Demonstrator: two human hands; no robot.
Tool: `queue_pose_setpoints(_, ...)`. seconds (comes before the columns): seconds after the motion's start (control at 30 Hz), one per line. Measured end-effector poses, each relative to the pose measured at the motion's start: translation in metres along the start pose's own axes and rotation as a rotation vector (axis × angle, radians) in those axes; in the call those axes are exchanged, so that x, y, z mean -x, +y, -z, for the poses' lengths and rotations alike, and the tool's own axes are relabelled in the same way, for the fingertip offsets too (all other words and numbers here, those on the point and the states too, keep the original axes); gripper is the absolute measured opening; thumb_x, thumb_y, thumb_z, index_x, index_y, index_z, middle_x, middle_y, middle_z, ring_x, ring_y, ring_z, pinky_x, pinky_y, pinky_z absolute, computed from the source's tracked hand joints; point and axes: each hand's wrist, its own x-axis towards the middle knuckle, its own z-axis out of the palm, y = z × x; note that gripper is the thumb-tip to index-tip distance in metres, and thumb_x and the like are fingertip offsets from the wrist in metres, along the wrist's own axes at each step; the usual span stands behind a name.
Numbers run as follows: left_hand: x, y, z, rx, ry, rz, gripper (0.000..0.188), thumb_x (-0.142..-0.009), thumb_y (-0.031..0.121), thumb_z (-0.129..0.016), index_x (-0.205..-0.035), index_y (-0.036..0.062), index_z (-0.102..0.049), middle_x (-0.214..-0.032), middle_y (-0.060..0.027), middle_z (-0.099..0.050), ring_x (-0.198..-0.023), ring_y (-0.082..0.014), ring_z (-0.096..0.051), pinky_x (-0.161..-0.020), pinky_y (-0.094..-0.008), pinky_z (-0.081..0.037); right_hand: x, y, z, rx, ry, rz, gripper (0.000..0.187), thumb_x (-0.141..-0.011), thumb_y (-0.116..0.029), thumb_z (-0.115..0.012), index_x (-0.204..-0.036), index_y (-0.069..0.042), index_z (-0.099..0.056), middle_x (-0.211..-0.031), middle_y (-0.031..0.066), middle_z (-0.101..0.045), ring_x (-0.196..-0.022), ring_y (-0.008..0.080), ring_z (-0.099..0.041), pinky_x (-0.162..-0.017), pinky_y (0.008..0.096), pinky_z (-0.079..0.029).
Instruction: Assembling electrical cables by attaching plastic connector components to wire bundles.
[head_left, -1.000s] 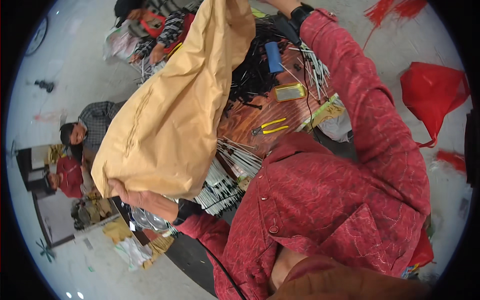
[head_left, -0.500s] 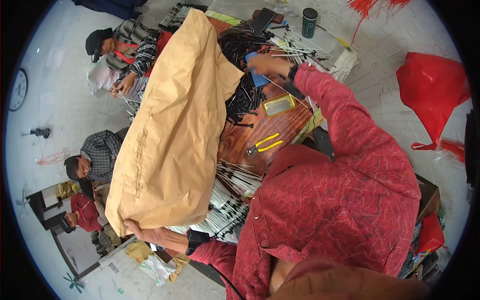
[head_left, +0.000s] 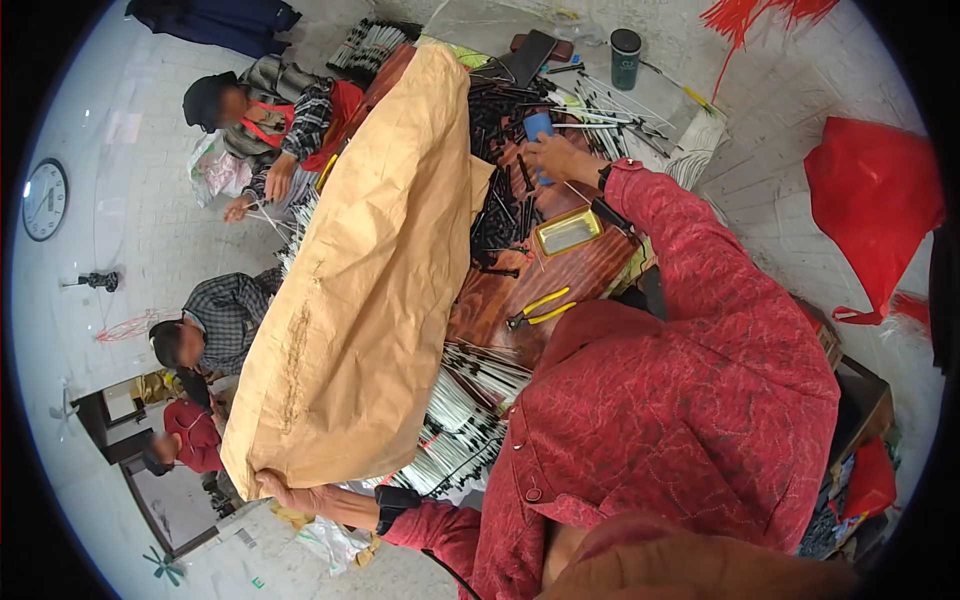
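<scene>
A large brown paper bag (head_left: 350, 290) stretches across the left and middle of the view. Its near bottom corner is pinched by my left hand (head_left: 290, 492), thumb showing on the paper. On the far side of the wooden table, the fingers of my right hand (head_left: 563, 160) are wrapped around a small blue object (head_left: 538, 126); its kind is unclear. Black plastic stick-like parts (head_left: 505, 205) lie heaped between the bag and that hand. A shallow yellow-rimmed tin (head_left: 568, 232) and yellow-handled pliers (head_left: 540, 308) are on the table (head_left: 490, 305).
Bundles of white rods with black ends (head_left: 455, 425) lie below the bag. A dark tumbler (head_left: 625, 60) and a black phone (head_left: 530, 58) stand and lie at the table's far end. Three people sit on the left, the nearest handling thin rods (head_left: 262, 212). Red fabric (head_left: 870, 210) hangs at right.
My right hand has closed around the blue object, which lay flatter before and now stands out above the fingers. My left hand keeps its hold on the bag corner. The view has shifted slightly.
</scene>
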Motion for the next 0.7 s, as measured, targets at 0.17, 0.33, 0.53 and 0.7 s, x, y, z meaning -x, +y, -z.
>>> queue_pose_setpoints(0.17,-0.002,-0.006,0.007,-0.028,0.043,-0.047,0.062,-0.091,0.048,-0.061,-0.136,0.0072,-0.048,-0.135,-0.0095,-0.051,-0.119,-0.0220,-0.053,-0.099,-0.0374,-0.043,0.007,0.005,0.020,-0.225,0.095,-0.099,0.032,-0.080,-0.025,-0.069,-0.110,-0.015,-0.064,-0.120,0.0036,-0.055,-0.111,0.0318,-0.053,-0.086,0.0421,-0.049)
queue_pose_setpoints(0.33,-0.020,0.008,0.026,-0.010,0.015,-0.051,0.060,-0.092,0.047,-0.059,-0.136,0.0071,-0.048,-0.136,-0.0090,-0.050,-0.119,-0.0220,-0.053,-0.098,-0.0376,-0.044,-0.012,0.000,0.083,-0.494,0.242,-0.262,0.037,-0.083,-0.022,-0.064,-0.119,-0.014,-0.062,-0.115,0.0067,-0.060,-0.107,0.0311,-0.058,-0.086,0.0436,-0.050)
queue_pose_setpoints(0.53,-0.076,0.005,0.060,0.169,-0.152,-0.072,0.049,-0.095,0.028,-0.061,-0.135,0.0037,-0.048,-0.136,-0.0149,-0.052,-0.120,-0.0272,-0.055,-0.098,-0.0460,-0.050,-0.028,-0.022,0.155,-1.008,0.525,-0.185,0.042,-0.086,-0.023,-0.063,-0.123,-0.007,-0.057,-0.116,0.0118,-0.064,-0.107,0.0270,-0.062,-0.091,0.0393,-0.050)
queue_pose_setpoints(0.7,-0.073,-0.003,0.034,0.201,-0.244,-0.116,0.054,-0.092,0.022,-0.066,-0.137,0.0035,-0.044,-0.135,-0.0160,-0.053,-0.120,-0.0288,-0.056,-0.099,-0.0476,-0.049,-0.042,-0.049,0.110,-1.019,0.132,0.132,0.052,-0.086,-0.027,-0.065,-0.128,0.000,-0.052,-0.119,0.0161,-0.064,-0.109,0.0262,-0.062,-0.094,0.0374,-0.049)
